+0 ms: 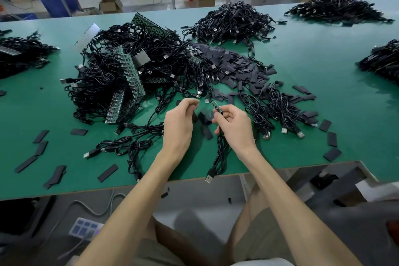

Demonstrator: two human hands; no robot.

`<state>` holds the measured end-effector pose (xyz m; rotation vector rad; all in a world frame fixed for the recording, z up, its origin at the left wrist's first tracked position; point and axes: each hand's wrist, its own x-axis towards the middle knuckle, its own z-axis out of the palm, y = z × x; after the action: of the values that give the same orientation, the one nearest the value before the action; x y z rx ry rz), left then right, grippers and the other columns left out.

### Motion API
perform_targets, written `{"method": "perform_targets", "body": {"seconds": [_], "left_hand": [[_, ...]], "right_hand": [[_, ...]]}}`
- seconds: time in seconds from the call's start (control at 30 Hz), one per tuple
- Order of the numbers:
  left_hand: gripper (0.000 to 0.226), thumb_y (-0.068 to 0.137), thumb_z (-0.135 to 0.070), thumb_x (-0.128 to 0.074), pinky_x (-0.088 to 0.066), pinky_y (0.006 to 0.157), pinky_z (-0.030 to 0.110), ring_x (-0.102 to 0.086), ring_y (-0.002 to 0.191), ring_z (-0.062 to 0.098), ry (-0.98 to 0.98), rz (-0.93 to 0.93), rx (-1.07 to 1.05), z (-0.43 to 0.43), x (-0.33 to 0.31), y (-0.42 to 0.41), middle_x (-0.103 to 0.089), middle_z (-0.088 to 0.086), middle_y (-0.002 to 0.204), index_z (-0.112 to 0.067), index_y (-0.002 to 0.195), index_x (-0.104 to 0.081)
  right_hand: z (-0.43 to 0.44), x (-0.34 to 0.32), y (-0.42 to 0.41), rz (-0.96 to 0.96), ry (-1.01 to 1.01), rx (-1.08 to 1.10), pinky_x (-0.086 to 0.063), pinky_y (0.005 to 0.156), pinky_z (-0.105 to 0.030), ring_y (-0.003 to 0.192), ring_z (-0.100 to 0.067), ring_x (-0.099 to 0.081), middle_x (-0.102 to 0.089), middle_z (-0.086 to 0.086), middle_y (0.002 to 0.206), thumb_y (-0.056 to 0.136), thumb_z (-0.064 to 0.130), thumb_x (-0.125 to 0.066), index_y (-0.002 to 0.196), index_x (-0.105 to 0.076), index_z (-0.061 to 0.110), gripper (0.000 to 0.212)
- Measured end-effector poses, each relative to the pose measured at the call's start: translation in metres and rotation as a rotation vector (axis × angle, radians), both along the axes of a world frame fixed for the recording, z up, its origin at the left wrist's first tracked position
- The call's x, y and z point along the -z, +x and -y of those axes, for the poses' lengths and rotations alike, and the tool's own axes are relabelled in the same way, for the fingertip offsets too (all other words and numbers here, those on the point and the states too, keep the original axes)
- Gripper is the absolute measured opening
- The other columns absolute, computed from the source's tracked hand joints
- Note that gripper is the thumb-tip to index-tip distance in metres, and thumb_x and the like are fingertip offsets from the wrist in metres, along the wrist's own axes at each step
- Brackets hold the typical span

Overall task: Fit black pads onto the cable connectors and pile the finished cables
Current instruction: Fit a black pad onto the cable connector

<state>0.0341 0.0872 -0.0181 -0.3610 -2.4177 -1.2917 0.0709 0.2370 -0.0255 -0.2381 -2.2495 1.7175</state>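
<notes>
The biggest thing is the long work table [313,97], covered with a smooth, matte green mat and having a thin brown edge on the near side. On its middle-left lies a large tangled heap of cables [103,84], thin, black and a little glossy, with flat silver USB ends sticking out. Mixed into it are long green circuit board strips [131,71], stiff and rectangular, with rows of small parts whose print is too small to read. Behind it is a second cable pile [233,21], and more piles lie toward the left and right edges. Between the two middle piles spreads a low heap of black pads [233,65], matte dark rectangles of thin sheet; single ones lie scattered on the mat near the front edge. Above the near part of the table are two bare hands, close together but not touching. The right hand [234,123] pinches one cable [220,153] between thumb and forefinger just below its connector [216,106], a small narrow green board, bare, pointing up and away. The rest of this cable runs in loops down to the table edge, where its metal USB plug [210,176] lies. The left hand [179,121] shows its back, with fingers curled toward the thumb; I cannot tell if it holds something.
</notes>
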Motion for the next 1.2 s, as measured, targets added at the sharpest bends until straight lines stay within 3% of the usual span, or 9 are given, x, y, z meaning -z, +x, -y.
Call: {"method": "perform_targets", "body": {"seconds": [0.13, 0.3, 0.37, 0.5, 0.63, 0.73, 0.83, 1.0, 1.2], "left_hand": [[0.018, 0.104, -0.011, -0.056, -0.050, 0.092, 0.014, -0.067, 0.104, -0.006, 0.111, -0.004, 0.105, 0.001, -0.002, 0.000, -0.075, -0.007, 0.107, -0.011, 0.118, -0.067], [0.020, 0.103, -0.009, -0.057, -0.056, 0.093, 0.032, -0.070, 0.106, 0.003, 0.224, 0.049, 0.202, 0.004, -0.005, -0.003, -0.072, -0.006, 0.114, -0.011, 0.119, -0.068], [0.020, 0.103, -0.008, -0.057, -0.056, 0.095, 0.038, -0.071, 0.106, 0.010, 0.274, 0.086, 0.224, 0.006, -0.006, -0.004, -0.073, -0.001, 0.115, -0.011, 0.120, -0.068], [0.020, 0.102, -0.008, -0.058, -0.055, 0.097, 0.038, -0.069, 0.109, 0.013, 0.272, 0.114, 0.303, 0.007, -0.006, -0.005, -0.074, -0.001, 0.116, -0.009, 0.119, -0.070], [0.022, 0.099, -0.009, -0.064, -0.058, 0.091, 0.034, -0.071, 0.103, 0.022, 0.424, 0.233, 0.447, 0.011, -0.003, -0.007, -0.075, 0.005, 0.114, -0.007, 0.120, -0.070], [0.026, 0.094, -0.013, -0.070, -0.059, 0.087, 0.033, -0.072, 0.096, 0.023, 0.509, 0.310, 0.494, 0.015, -0.002, -0.008, -0.077, 0.009, 0.111, -0.011, 0.120, -0.073], [0.025, 0.092, -0.007, -0.071, -0.054, 0.076, 0.022, -0.071, 0.087, 0.011, 0.511, 0.306, 0.499, 0.015, -0.002, -0.009, -0.078, 0.004, 0.106, -0.017, 0.114, -0.076], [0.027, 0.089, -0.007, -0.074, -0.048, 0.068, 0.024, -0.068, 0.079, 0.013, 0.524, 0.313, 0.522, 0.016, -0.003, -0.009, -0.078, 0.004, 0.101, -0.024, 0.110, -0.077], [0.026, 0.089, -0.010, -0.075, -0.047, 0.069, 0.022, -0.066, 0.081, 0.016, 0.520, 0.320, 0.501, 0.016, 0.001, -0.012, -0.077, 0.008, 0.104, -0.010, 0.115, -0.074]], "right_hand": [[0.000, 0.001, -0.001, -0.004, -0.002, -0.046, -0.062, 0.069, -0.040, 0.058, -0.013, -0.069, -0.076, 0.003, 0.080, 0.096, 0.018, -0.069, 0.101, -0.070, 0.018, 0.005], [0.001, 0.001, -0.001, -0.012, 0.004, -0.119, -0.063, 0.075, -0.046, 0.071, -0.014, -0.073, -0.075, 0.003, 0.090, 0.090, 0.024, -0.079, 0.092, -0.070, 0.034, 0.014], [0.002, 0.000, -0.001, -0.013, -0.032, -0.146, -0.064, 0.074, -0.043, 0.073, -0.010, -0.073, -0.076, 0.005, 0.092, 0.088, 0.021, -0.080, 0.093, -0.070, 0.033, 0.016], [0.001, 0.000, -0.001, 0.001, -0.062, -0.167, -0.059, 0.064, -0.026, 0.065, -0.011, -0.071, -0.075, 0.007, 0.079, 0.088, 0.016, -0.081, 0.095, -0.071, 0.026, 0.016], [-0.001, -0.002, 0.000, -0.031, -0.164, -0.174, -0.054, 0.062, -0.023, 0.063, -0.011, -0.069, -0.076, -0.010, 0.084, 0.092, 0.005, -0.074, 0.102, -0.070, 0.007, 0.011], [-0.002, -0.003, 0.000, -0.062, -0.213, -0.184, -0.054, 0.061, -0.019, 0.062, -0.008, -0.069, -0.076, -0.006, 0.082, 0.093, 0.001, -0.070, 0.102, -0.070, 0.006, 0.010], [-0.003, -0.001, -0.001, -0.051, -0.213, -0.201, -0.055, 0.065, -0.024, 0.060, -0.014, -0.067, -0.077, -0.008, 0.083, 0.094, 0.002, -0.070, 0.104, -0.071, 0.007, 0.011], [-0.004, 0.001, -0.002, -0.050, -0.176, -0.237, -0.056, 0.069, -0.028, 0.061, -0.018, -0.066, -0.078, -0.010, 0.086, 0.095, 0.006, -0.070, 0.106, -0.074, 0.006, 0.011], [-0.002, 0.001, -0.003, -0.042, -0.161, -0.269, -0.058, 0.067, -0.030, 0.070, -0.025, -0.069, -0.077, -0.006, 0.082, 0.094, 0.001, -0.068, 0.100, -0.075, 0.013, 0.015]]}}
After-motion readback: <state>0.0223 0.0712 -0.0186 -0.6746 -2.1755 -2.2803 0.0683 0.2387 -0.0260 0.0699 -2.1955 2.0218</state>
